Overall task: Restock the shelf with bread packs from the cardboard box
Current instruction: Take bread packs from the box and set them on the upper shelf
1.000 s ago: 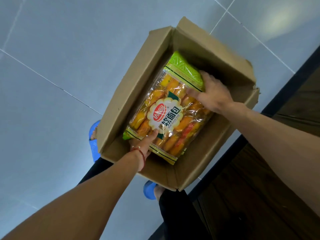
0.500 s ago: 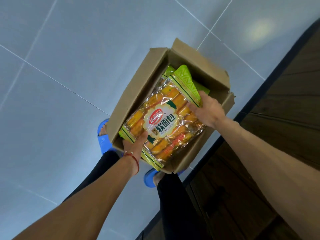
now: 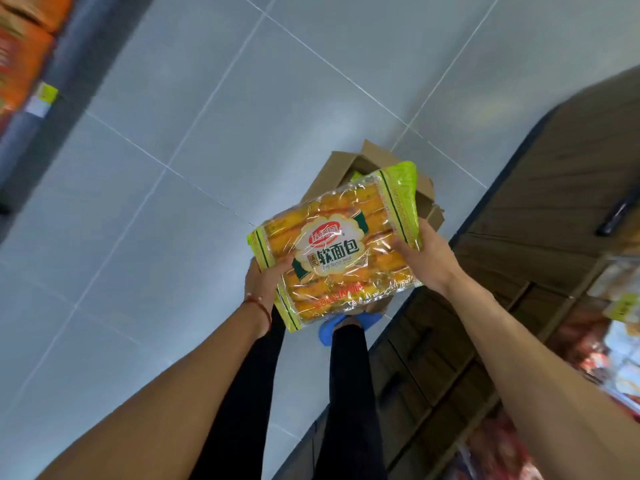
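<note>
A clear bread pack (image 3: 341, 251) with green ends, yellow rolls and a red-and-white label is held up in the air with both hands. My left hand (image 3: 265, 278) grips its near left edge. My right hand (image 3: 420, 256) grips its right side. The open cardboard box (image 3: 341, 166) stands on the tiled floor behind and below the pack, mostly hidden by it; a green corner of another pack shows inside.
A dark wooden shelf unit (image 3: 540, 237) runs along the right, with packaged goods (image 3: 620, 299) on its lower right shelves. Another shelf with orange packs (image 3: 20, 46) is at the top left. My legs and blue slippers (image 3: 332, 329) are below the pack.
The bread pack has come out of the box and risen with both hands. The view has pulled back, so the box looks smaller and shelves have come into view.
</note>
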